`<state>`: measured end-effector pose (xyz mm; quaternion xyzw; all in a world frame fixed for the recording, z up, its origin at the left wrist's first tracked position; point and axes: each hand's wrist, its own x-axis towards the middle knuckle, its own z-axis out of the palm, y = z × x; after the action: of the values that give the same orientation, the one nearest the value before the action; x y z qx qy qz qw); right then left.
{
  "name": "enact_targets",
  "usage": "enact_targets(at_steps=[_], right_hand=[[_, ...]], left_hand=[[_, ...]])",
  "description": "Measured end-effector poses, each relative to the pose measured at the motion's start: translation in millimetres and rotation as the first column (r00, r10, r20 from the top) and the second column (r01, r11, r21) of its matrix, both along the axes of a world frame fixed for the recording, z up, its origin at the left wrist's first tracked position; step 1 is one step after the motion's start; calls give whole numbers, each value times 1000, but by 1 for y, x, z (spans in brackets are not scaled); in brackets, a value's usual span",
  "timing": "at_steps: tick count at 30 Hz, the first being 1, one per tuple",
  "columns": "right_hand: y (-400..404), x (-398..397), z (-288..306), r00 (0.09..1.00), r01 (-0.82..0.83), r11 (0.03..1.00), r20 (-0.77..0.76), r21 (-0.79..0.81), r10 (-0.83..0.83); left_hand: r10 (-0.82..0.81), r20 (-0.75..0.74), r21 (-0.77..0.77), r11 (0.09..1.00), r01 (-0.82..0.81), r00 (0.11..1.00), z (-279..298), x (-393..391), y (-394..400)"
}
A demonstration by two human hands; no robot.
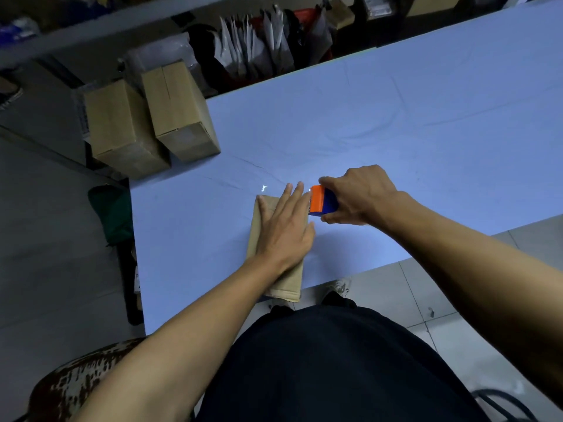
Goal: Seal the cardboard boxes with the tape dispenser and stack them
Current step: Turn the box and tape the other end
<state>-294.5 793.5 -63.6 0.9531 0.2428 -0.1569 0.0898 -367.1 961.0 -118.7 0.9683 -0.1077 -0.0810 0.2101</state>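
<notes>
A long, narrow cardboard box [262, 217] lies on the blue table [396, 132], reaching from the near edge toward the middle. My left hand [286, 226] presses flat on its top with straight fingers. My right hand [359, 196] grips an orange and blue tape dispenser [323, 201] at the box's far right corner, right beside my left fingertips. Two more cardboard boxes [122, 129] [179, 111] stand side by side past the table's far left corner.
Beyond the table's far edge stand shelves with white envelopes [256, 44] and bags. A patterned stool [70, 382] is at bottom left, a dark green bag [112, 214] on the floor to the left. Tiled floor [426, 293] lies to the right of my body.
</notes>
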Motion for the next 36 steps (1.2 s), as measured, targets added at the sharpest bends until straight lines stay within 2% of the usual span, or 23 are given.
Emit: enact_targets(at_steps=[5, 10, 18, 21, 24, 26, 29, 36], right_hand=[[23, 10, 13, 999, -41, 989, -35, -139, 36], [41, 14, 19, 997, -22, 972, -76, -234, 4], [45, 24, 26, 969, 71, 970, -213, -234, -122], [49, 23, 26, 980, 37, 968, -182, -247, -84], [57, 21, 25, 990, -10, 956, -139, -294, -33], [56, 21, 25, 987, 20, 959, -147, -282, -64], [51, 21, 27, 968, 94, 960, -199, -265, -150], [52, 29, 33, 902, 141, 949, -360, -282, -240]], left_hand=[[-29, -6, 95, 995, 30, 1000, -1, -1, -3], [-15, 1, 112, 994, 15, 1000, -4, 0, -4], [10, 74, 85, 996, -17, 997, -11, 2, -5], [11, 112, 59, 998, -18, 994, -11, 1, -6], [11, 37, 13, 1000, -11, 999, -8, 1, -7], [4, 22, 26, 1000, -5, 1000, -6, 2, -7], [10, -1, 47, 999, -10, 1000, -4, 2, -8], [13, 87, 91, 996, -21, 996, -10, 0, -7]])
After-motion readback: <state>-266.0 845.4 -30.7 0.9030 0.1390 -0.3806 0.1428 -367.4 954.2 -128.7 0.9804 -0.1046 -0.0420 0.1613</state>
